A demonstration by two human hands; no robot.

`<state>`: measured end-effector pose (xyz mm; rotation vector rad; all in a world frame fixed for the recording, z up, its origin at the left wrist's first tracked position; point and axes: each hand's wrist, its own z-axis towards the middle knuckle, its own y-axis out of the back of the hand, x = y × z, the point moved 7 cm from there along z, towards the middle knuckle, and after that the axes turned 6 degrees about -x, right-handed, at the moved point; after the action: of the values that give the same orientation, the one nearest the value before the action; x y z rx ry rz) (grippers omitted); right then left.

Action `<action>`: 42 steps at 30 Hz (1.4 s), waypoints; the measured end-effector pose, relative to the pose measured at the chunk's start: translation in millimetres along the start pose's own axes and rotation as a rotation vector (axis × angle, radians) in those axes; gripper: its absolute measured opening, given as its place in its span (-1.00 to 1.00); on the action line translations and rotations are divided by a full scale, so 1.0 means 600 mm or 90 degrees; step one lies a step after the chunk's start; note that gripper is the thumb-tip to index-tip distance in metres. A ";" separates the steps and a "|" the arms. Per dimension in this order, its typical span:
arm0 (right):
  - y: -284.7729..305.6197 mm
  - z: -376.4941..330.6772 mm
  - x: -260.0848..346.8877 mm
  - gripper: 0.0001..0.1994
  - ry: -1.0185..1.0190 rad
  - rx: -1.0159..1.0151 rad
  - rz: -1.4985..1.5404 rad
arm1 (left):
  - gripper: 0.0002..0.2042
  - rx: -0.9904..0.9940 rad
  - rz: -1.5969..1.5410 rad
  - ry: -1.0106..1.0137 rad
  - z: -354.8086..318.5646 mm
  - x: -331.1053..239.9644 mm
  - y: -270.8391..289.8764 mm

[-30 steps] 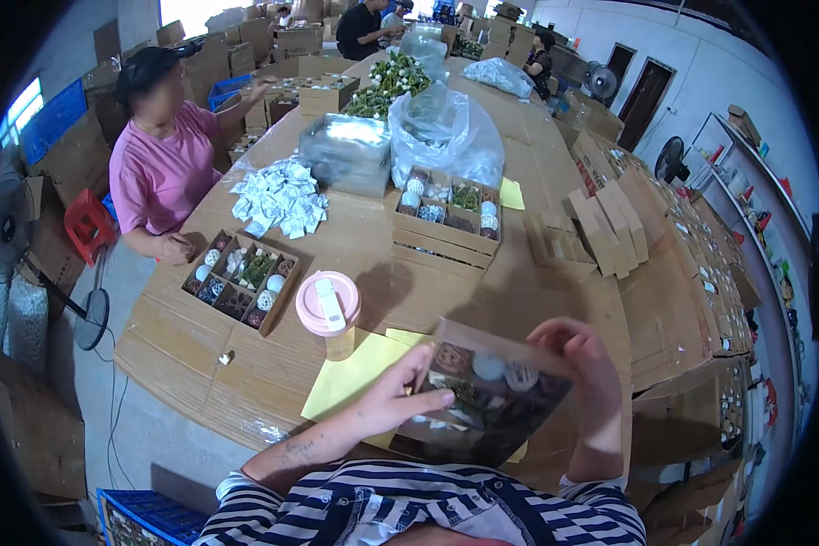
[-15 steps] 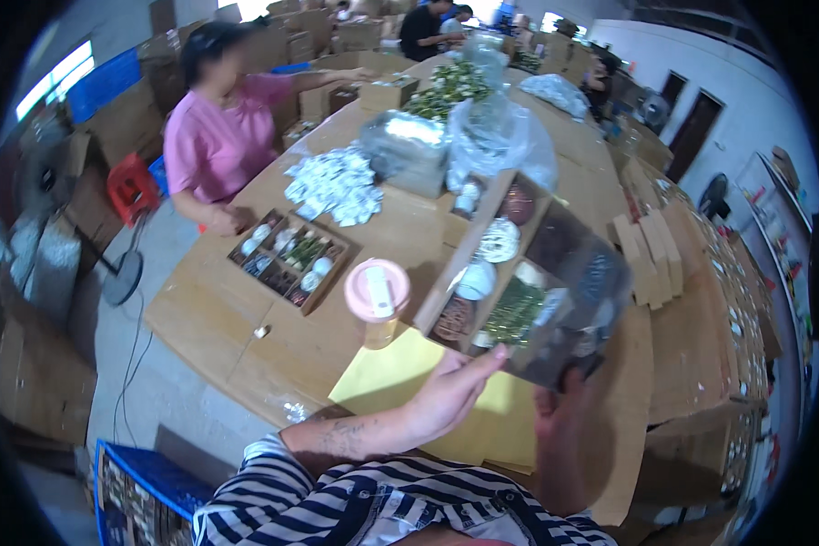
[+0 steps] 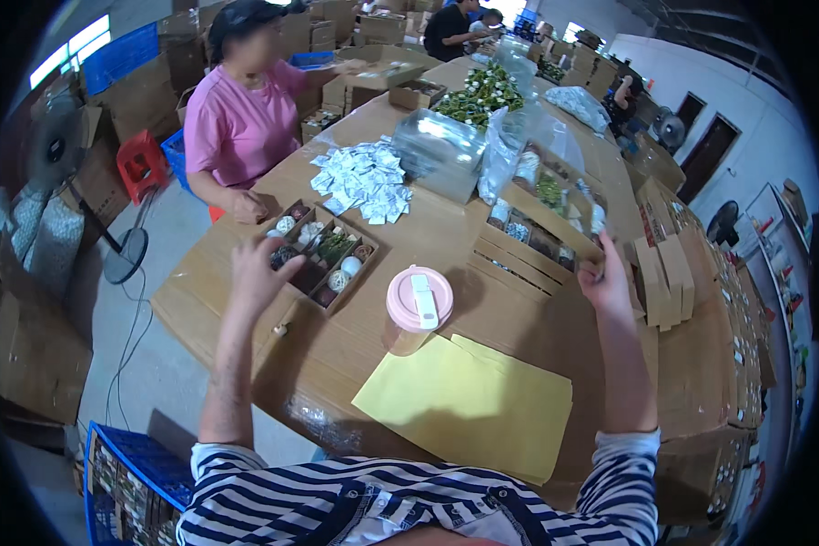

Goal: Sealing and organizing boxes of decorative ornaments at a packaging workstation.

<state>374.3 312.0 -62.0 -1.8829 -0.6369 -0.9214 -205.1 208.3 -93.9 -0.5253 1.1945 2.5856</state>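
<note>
The left hand [image 3: 257, 273] is hovering open, fingers spread and holding nothing, over the compartmented tray [image 3: 323, 257] — a careless drop could scatter its small items. The pink-lidded cup [image 3: 417, 305] is standing close by. The right hand [image 3: 607, 280] is gripping a filled box [image 3: 544, 218] by its near corner — it could tip; the fingertips are hidden.

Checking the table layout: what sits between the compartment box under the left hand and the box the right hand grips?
In the head view, a cup with a pink lid stands between the left hand at the divided box and the right hand on the other box.
</note>
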 end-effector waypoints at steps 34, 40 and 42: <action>0.183 -0.138 -0.086 -0.75 0.471 -0.028 -0.430 | 0.36 0.424 0.055 0.168 0.042 0.118 -0.126; 0.195 -0.227 -0.157 -0.85 0.586 0.047 -0.676 | 0.39 0.338 -0.024 0.215 0.012 0.135 -0.098; 0.208 -0.236 -0.170 -0.86 0.620 0.051 -0.700 | 0.33 0.310 -0.062 0.184 0.012 0.124 -0.106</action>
<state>358.8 124.5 -165.0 -0.6763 -1.0253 -2.2284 -251.0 259.7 -164.3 -0.8324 1.7690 2.0756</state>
